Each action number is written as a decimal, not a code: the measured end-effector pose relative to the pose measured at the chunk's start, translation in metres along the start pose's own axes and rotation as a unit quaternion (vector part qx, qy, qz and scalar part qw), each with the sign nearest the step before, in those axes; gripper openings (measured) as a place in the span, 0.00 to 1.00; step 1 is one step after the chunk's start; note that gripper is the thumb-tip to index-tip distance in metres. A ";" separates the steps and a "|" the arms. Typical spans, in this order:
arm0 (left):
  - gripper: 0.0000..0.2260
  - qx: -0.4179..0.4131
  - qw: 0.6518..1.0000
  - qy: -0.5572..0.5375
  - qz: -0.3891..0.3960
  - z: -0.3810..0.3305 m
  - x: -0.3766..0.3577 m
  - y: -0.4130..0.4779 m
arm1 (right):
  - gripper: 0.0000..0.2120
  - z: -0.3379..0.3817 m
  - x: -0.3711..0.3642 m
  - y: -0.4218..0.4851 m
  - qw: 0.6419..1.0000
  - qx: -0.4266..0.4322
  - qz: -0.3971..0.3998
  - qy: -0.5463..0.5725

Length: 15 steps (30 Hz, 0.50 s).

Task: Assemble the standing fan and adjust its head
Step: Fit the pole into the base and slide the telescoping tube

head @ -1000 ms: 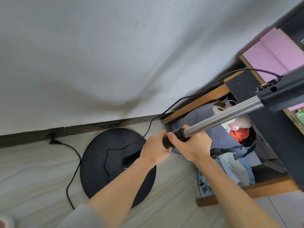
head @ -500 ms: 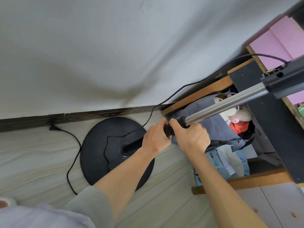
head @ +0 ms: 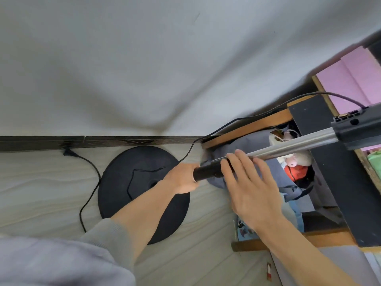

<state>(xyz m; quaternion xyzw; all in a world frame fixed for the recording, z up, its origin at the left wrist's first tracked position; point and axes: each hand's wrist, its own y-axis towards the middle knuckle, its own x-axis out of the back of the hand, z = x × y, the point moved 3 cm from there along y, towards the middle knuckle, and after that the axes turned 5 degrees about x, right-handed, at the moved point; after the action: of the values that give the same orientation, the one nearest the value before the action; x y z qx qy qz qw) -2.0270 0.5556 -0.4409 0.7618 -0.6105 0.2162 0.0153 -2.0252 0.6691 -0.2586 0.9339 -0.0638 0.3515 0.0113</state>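
Observation:
The fan's silver pole (head: pixel 288 144) slants from centre up to the right, where it enters a dark grey housing (head: pixel 358 129). Its lower end carries a black sleeve (head: pixel 208 172). My left hand (head: pixel 182 178) is closed around the bottom of that sleeve. My right hand (head: pixel 250 184) hovers flat and open over the sleeve's upper part, fingers spread, not gripping. The round black fan base (head: pixel 123 186) lies flat on the floor beneath my left arm, with a socket in its middle. A black power cord (head: pixel 90 182) crosses the base and the floor.
A white wall with a dark skirting board (head: pixel 103 141) runs behind the base. At right stands a dark wooden-edged shelf unit (head: pixel 329 168) holding a grey bag (head: pixel 247 145), plush toys and pink foam boards (head: pixel 350 79). Pale wood-grain floor lies in front.
My right hand has let go of the pole's black sleeve and opened flat above it. My left hand still holds the sleeve's lower end. The view has tilted slightly.

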 end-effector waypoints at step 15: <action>0.11 0.044 0.986 0.005 -0.158 -0.004 -0.016 -0.005 | 0.09 -0.002 -0.011 0.089 0.933 0.089 0.345 -0.042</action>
<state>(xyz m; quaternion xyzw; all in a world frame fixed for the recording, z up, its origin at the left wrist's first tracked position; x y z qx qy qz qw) -2.0260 0.5726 -0.4412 0.8476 -0.4722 0.2416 0.0192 -2.0462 0.5819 -0.2669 0.8654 -0.3511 0.2989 -0.1962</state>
